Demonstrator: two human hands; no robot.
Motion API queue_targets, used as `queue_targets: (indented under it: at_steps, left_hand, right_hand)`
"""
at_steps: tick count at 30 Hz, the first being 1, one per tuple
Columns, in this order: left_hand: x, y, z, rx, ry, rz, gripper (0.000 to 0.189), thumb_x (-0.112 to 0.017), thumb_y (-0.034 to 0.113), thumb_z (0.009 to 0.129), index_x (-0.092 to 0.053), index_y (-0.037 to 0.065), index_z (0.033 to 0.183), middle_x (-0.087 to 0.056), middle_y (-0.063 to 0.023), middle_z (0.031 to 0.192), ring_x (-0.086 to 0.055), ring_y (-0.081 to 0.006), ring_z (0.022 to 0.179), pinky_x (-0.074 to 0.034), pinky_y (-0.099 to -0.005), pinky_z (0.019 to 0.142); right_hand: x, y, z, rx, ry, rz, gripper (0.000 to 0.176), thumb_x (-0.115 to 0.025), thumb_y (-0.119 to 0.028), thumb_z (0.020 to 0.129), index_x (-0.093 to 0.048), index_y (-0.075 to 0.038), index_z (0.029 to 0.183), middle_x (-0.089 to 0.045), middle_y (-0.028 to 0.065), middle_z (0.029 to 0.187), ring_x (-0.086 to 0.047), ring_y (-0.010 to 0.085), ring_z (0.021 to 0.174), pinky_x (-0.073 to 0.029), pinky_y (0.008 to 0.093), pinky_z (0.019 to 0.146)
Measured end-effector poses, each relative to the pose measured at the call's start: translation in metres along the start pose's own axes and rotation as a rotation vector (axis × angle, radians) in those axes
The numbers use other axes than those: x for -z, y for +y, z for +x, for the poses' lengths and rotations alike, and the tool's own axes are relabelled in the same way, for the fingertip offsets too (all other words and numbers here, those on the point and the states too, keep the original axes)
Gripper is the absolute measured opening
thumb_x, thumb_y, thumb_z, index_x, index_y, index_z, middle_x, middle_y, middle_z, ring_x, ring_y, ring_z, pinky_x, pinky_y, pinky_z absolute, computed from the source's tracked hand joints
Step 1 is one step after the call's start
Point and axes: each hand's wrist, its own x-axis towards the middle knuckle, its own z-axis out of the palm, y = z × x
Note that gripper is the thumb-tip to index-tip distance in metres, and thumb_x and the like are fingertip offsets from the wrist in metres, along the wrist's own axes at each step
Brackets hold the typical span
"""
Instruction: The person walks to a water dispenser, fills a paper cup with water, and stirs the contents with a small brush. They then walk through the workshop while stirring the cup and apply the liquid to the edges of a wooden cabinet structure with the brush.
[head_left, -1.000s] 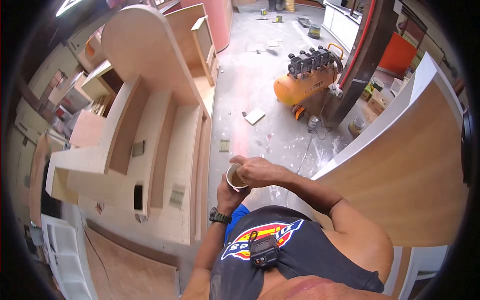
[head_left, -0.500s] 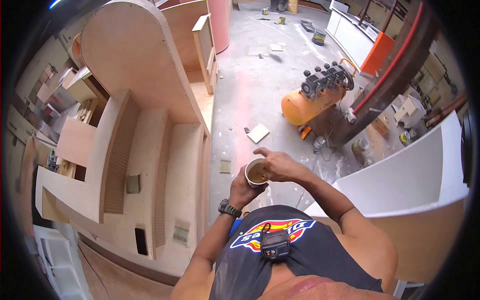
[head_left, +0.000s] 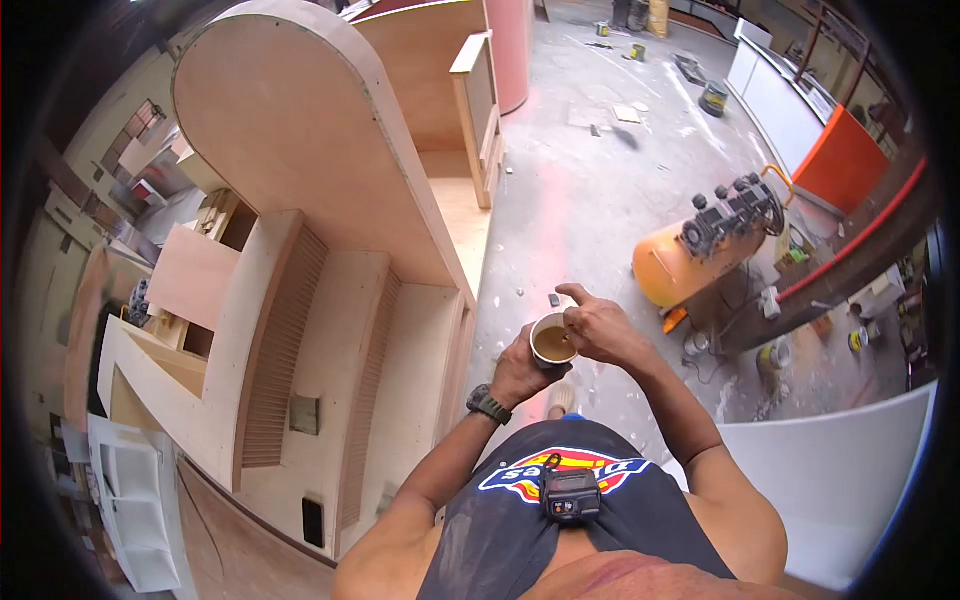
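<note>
A paper cup [head_left: 541, 322] of brown liquid is in my left hand [head_left: 522, 372], whose fingers wrap round its side. On that wrist is a dark watch [head_left: 489, 403]. My right hand [head_left: 605, 328] is over the cup's right rim. Its index finger sticks out past the cup while the thumb and other fingers curl down at the rim, pinched together. Whatever they hold, if anything, is hidden or too small to make out. Both hands are in front of my dark shirt [head_left: 480, 540], above the floor.
To my left stands a stepped plywood unit [head_left: 340, 380] with a rounded panel [head_left: 290, 120]; a phone [head_left: 313, 522] and a small square pad [head_left: 305, 415] lie on it. An orange air compressor [head_left: 675, 265], a dark post [head_left: 850, 260] and a curved white panel [head_left: 830, 470] are at right.
My view has shifted, so the unit and the compressor appear farther right and lower. The pale square on the floor no longer shows. My hands stay together at the cup.
</note>
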Motion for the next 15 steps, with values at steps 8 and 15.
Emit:
queue_targets:
  at_steps: [8,15]
  left_hand:
    - [0.004,-0.031,0.154,0.050,0.051,0.039,0.083,-0.093,0.036,0.073,-0.049,0.007,0.137,-0.069,-0.0198,0.120,-0.071,-0.0375,0.108,-0.059,-0.0445,0.089]
    - [0.020,-0.045,0.309,0.065,0.152,-0.007,0.079,-0.094,0.038,0.074,-0.053,0.004,0.133,-0.072,-0.0173,0.118,-0.073,-0.0302,0.108,-0.059,-0.0395,0.090]
  right_hand:
    - [0.026,0.108,0.133,0.152,0.071,0.217,0.018,-0.066,-0.015,0.089,-0.074,0.001,0.088,-0.061,0.0163,0.139,-0.073,0.0354,0.095,-0.058,0.0444,0.087]
    - [0.100,0.189,0.250,0.182,0.164,0.248,0.014,-0.066,-0.011,0.088,-0.072,0.001,0.088,-0.063,0.0169,0.135,-0.072,0.0354,0.092,-0.058,0.0441,0.085]
